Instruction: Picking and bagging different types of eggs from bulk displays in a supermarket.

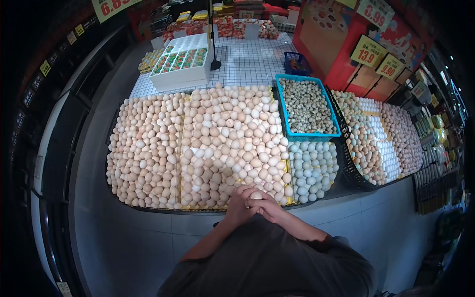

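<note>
Close to my body, at the front edge of the egg display, my two hands meet around a pale egg (255,195). My right hand (268,206) curls its fingers over the egg from the right. My left hand (239,203) presses against it from the left; whether its fingers grip the egg too cannot be told. Beyond them lie many brown eggs (226,141) heaped on yellow trays. Bluish-green eggs (314,169) stand to the right, below a turquoise basket (278,107) of speckled quail eggs (308,105).
A white foam box (182,78) with small wrapped items stands at the back left, near a black sign stand (215,65). A blue basket (298,64) sits behind the quail eggs. A black crate (349,163) of mixed eggs is at the right. Price signs (368,51) rise above it.
</note>
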Tool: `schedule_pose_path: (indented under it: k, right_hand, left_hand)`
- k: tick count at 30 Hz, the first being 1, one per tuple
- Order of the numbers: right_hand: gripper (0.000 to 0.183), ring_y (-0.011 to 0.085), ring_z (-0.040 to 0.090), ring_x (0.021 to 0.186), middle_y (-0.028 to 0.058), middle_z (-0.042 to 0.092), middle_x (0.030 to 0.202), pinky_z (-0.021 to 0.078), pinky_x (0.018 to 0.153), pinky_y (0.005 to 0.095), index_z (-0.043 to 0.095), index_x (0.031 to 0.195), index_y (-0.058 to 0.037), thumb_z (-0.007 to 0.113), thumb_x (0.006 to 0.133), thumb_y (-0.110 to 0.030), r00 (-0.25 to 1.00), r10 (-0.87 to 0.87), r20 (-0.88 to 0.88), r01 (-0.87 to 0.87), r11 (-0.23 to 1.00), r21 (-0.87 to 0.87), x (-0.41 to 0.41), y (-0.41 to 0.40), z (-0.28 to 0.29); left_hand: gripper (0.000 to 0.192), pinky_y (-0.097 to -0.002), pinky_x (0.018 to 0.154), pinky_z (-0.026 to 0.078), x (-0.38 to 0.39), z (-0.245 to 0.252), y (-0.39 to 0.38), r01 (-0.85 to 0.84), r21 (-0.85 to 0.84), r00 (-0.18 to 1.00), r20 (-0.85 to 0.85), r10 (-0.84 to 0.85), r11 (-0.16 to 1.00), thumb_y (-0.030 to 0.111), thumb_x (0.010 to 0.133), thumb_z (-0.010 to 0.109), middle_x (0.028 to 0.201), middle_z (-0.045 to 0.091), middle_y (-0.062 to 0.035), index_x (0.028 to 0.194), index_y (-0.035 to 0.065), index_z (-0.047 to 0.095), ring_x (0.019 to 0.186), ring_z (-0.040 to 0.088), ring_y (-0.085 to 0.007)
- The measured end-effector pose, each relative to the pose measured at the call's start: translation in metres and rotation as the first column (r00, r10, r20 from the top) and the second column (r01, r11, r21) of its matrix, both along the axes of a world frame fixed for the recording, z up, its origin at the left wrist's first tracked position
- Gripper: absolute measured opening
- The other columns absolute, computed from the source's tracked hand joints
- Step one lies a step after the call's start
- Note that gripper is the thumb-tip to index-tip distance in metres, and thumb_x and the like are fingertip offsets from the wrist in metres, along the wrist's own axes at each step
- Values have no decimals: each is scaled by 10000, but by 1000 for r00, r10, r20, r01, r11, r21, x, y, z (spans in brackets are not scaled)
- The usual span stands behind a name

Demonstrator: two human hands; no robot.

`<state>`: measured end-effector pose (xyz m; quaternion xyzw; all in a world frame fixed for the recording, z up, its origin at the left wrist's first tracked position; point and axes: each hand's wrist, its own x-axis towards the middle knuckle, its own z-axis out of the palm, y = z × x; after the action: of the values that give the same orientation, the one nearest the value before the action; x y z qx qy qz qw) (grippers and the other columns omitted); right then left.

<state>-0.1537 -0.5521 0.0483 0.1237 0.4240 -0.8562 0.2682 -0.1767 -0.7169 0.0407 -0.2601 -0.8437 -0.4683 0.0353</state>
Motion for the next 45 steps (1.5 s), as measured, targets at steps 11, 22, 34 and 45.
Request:
schedule_pose_path:
  k: [11,22,34,45]
  right_hand:
    - [457,165,694,913,74,683,1007,592,793,310,602,1223,-57,412,1137,-464,999,-9,40,18,975,-222,-3,7,-17]
    - [546,212,695,902,111,680,975,597,778,333,593,1200,-16,312,1155,-482,999,-41,12,42,986,-161,-2,6,-22]
    - [358,121,705,883,51,726,1067,550,753,265,611,1269,-63,544,1103,-374,999,-45,28,46,997,-62,2,6,-16]
    - [326,102,692,900,24,710,1060,548,777,266,596,1324,-73,664,1051,-239,997,-70,24,71,997,-32,4,3,-9]
  left_hand:
    - [608,-443,1054,486,5,-2,0,-30,18,999,-10,31,999,192,776,904,1334,590,-134,1312,74,643,1240,571,-351]
    - [563,-439,1033,510,5,3,4,-36,24,999,28,35,999,196,769,912,1315,607,-119,1275,95,686,1235,589,-337]
    - [541,-472,1037,488,3,16,-1,-42,37,981,192,34,998,66,837,778,1281,658,-194,1353,40,616,1206,608,-400]
    - [580,-461,1002,510,6,-2,-3,-49,89,997,61,44,995,52,819,789,1298,660,-188,1370,65,606,1192,619,-390]
